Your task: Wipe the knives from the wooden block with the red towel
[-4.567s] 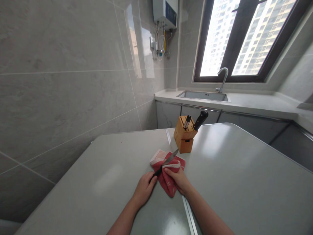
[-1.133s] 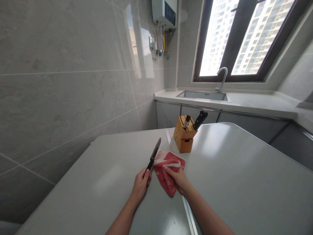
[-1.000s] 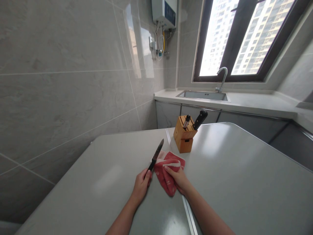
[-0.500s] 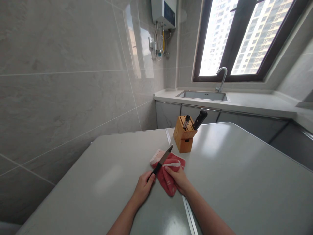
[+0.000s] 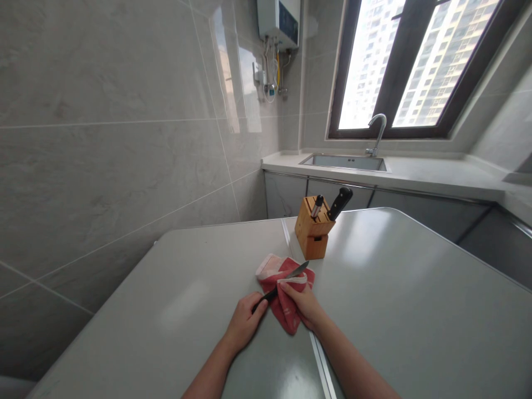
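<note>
My left hand (image 5: 246, 321) is closed round the black handle of a knife (image 5: 298, 270), whose blade points up and to the right. Part of that blade is hidden behind a fold of a red and white cloth (image 5: 286, 310). Thumb on top, my right hand (image 5: 305, 305) grips the cloth by its white-edged fold, close against the knife. Just beyond the cloth stands a wooden knife block (image 5: 315, 230), holding a large black-handled knife (image 5: 339, 203) and another tool with a black and silver handle (image 5: 317, 206).
The pale table (image 5: 187, 282) has a metal seam running through it. Past its far edge is a counter (image 5: 428, 169) with a sink (image 5: 344, 162) and a faucet (image 5: 378, 133). A tiled wall (image 5: 124, 166) borders the left side, and a water heater (image 5: 279, 22) hangs at the back.
The knife has turned clockwise, its tip moving right and down towards the right hand. Its blade now passes behind the cloth's fold. The knife block has stayed in place.
</note>
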Tool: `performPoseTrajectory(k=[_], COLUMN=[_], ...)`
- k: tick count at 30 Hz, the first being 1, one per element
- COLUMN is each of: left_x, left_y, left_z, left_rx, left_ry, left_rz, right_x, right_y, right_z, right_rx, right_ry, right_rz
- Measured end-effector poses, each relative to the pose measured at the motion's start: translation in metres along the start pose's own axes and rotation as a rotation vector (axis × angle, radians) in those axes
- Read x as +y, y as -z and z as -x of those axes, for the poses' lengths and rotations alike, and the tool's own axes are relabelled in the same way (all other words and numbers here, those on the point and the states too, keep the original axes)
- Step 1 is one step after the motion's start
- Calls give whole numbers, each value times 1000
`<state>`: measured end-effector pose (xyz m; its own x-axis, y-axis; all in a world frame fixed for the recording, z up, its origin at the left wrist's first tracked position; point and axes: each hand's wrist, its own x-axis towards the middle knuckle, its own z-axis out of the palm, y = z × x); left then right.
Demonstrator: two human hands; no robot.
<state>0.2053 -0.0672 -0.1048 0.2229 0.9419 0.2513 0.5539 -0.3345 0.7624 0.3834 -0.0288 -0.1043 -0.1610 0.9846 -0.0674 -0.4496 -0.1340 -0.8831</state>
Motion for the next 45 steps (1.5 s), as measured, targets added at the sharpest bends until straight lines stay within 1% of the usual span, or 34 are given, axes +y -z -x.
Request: performPoseTrajectory(k=[6,12,14,16,20,26,28,32,37,41,45], left_x=[-1,-7,-7,-6,-3,4,7,10,6,2,1], left_y=[1,1,1,1,1,2,2,3,2,2,2], left_z=[0,-2,-2,-2,-2,0,1,-1,-1,-2,-1], left_rx=[49,124,131,124,87,-62,-85,-84,-39,-9,-23], left_ry=[41,192,218,203,121,-45,-77,-58,15,72,74], left_rz=[36,205,232,214,113,0,-21,5,52,129,141], right_x=[-5,-3,-2,-2,-2,-3,-4,-3,-2,-2,0], right_y=[-3,-2,-1,-1,-1,-1,-1,-2,-3,-4,-2], right_z=[3,3,2,2,2,5,6,6,3,0,-2], right_rx=[12,19,20,13,5,-115,-130,-75,16,78,92], right_ry=[-14,-20,-16,-8,-1,50,54,50,21,-9,-24], right_rz=[14,18,14,5,21,209,248,206,52,-81,-72])
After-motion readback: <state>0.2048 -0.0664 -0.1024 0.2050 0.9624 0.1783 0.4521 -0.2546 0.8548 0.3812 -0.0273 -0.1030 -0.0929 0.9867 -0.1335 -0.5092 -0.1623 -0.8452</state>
